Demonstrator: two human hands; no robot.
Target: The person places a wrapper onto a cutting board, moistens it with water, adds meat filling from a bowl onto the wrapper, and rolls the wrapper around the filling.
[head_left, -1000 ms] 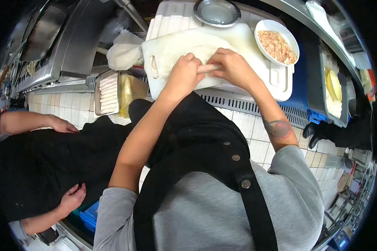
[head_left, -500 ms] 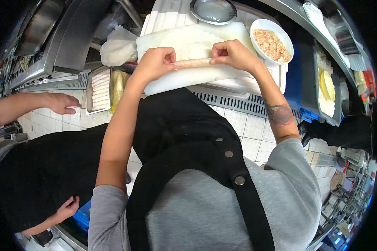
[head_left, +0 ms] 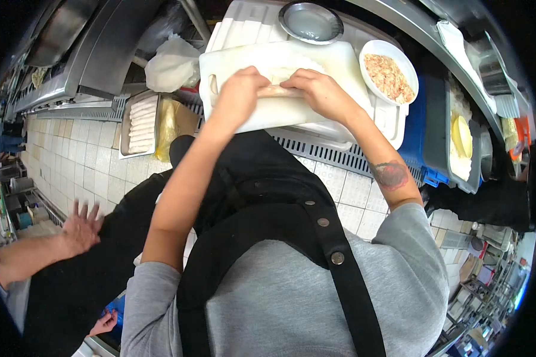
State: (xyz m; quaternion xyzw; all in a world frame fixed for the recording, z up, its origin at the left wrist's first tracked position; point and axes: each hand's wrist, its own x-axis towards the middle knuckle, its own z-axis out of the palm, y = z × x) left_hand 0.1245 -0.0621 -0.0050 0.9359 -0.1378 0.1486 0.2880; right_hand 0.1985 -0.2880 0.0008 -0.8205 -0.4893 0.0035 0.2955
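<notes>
On the white cutting board (head_left: 351, 68) lies a pale uncooked spring roll (head_left: 273, 91), its ends covered by my hands. My left hand (head_left: 242, 92) is closed at the left end, fingers curled over it. At the other end my right hand (head_left: 317, 90) is closed too, its fingertips bent down onto the roll. Thin whitish wrapper (head_left: 278, 74) spreads on the board just beyond the roll. To the right of the board is a white bowl (head_left: 412, 66) of shredded filling (head_left: 387, 78).
A metal bowl (head_left: 281, 28) of cloudy liquid stands behind the board. At left, a metal tray (head_left: 122, 140) holds several finished rolls (head_left: 142, 125) beside a yellowish plastic bag (head_left: 167, 128). A co-worker's hand (head_left: 82, 229) is at lower left. A grey bin (head_left: 438, 131) stands right.
My hands have shifted closer together along the roll, fingers more curled over it. The co-worker's hand has moved down, away from the tray, with fingers spread. The whole view has shifted slightly.
</notes>
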